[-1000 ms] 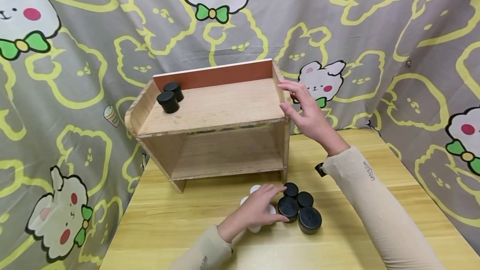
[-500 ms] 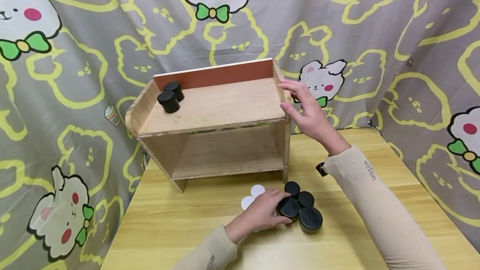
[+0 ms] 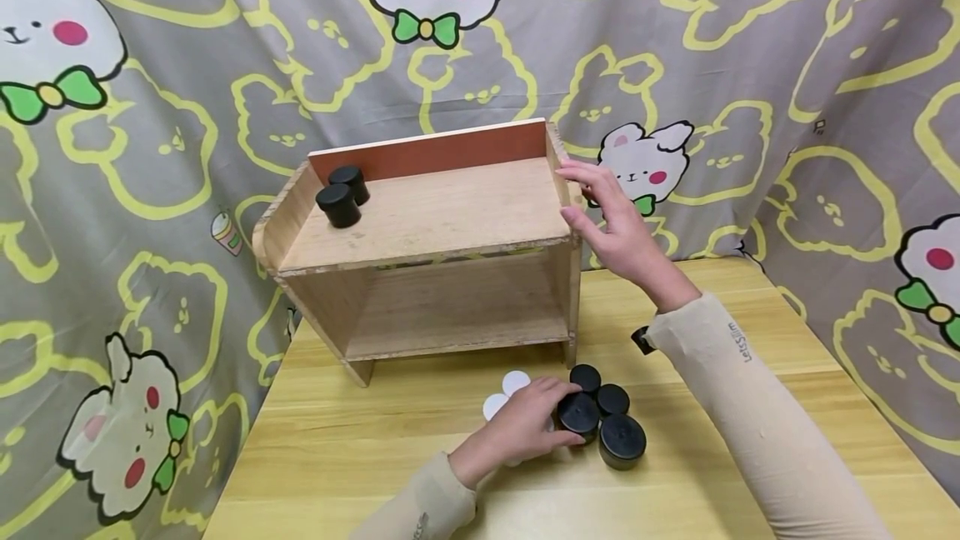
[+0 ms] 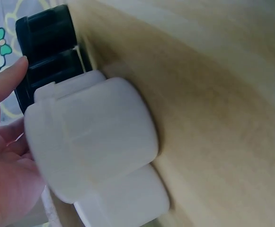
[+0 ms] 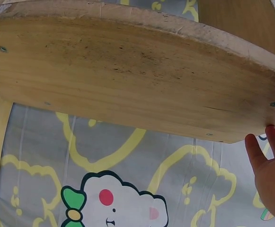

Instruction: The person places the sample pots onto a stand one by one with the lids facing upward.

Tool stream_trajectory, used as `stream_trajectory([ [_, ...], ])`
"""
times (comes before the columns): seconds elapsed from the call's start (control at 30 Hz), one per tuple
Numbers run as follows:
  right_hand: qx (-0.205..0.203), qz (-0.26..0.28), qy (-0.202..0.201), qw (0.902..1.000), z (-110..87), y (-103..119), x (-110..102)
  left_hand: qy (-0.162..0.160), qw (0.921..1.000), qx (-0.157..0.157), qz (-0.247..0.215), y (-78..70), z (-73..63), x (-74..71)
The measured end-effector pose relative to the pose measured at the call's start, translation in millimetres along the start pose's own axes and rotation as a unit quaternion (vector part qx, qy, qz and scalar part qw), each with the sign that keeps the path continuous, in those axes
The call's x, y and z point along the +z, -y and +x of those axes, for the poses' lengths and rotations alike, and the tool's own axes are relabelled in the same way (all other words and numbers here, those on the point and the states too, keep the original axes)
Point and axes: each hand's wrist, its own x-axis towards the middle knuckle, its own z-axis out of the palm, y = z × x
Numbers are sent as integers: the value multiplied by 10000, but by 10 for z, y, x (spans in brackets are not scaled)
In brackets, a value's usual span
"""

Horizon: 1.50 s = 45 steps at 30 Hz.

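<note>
My left hand point(image 3: 519, 425) reaches over the white jars and pinches a black jar point(image 3: 578, 414) between thumb and fingers, while the jar stands on the table. Several white jars point(image 4: 92, 135) fill the foreground of the left wrist view, partly covered by the hand from above. Other black jars stand close against the held one, a wide one point(image 3: 622, 440) nearest the front. Fingertips of my right hand point(image 3: 617, 230) rest against the right side panel of a small wooden shelf point(image 3: 450, 207), seen from outside in the right wrist view.
Two black jars point(image 3: 339, 205) stand one before the other at the left end of the top board. The shelf stands at the back of the wooden table point(image 3: 360, 457). A patterned grey curtain point(image 3: 637, 40) hangs behind and on both sides.
The left hand has shifted slightly right and closed in around the black jar, uncovering more of the white lids. The right hand stays at the shelf's side.
</note>
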Motion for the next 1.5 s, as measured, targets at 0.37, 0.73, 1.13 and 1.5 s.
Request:
stream_trajectory([
  [0.37, 17, 7, 21, 10000, -19, -13, 2, -322, 9995, 22, -47, -18, -40, -222],
  [0.73, 26, 6, 16, 10000, -23, -22, 9, -781, 9960, 210, -381, -40, -67, -535],
  [1.13, -15, 33, -27, 10000, -18, -18, 6, -1290, 9900, 219, -522, -89, -80, -881],
  [1.5, -17, 90, -17, 10000, 0, -1, 3, -1815, 9813, 218, -601, -132, -94, -1341],
])
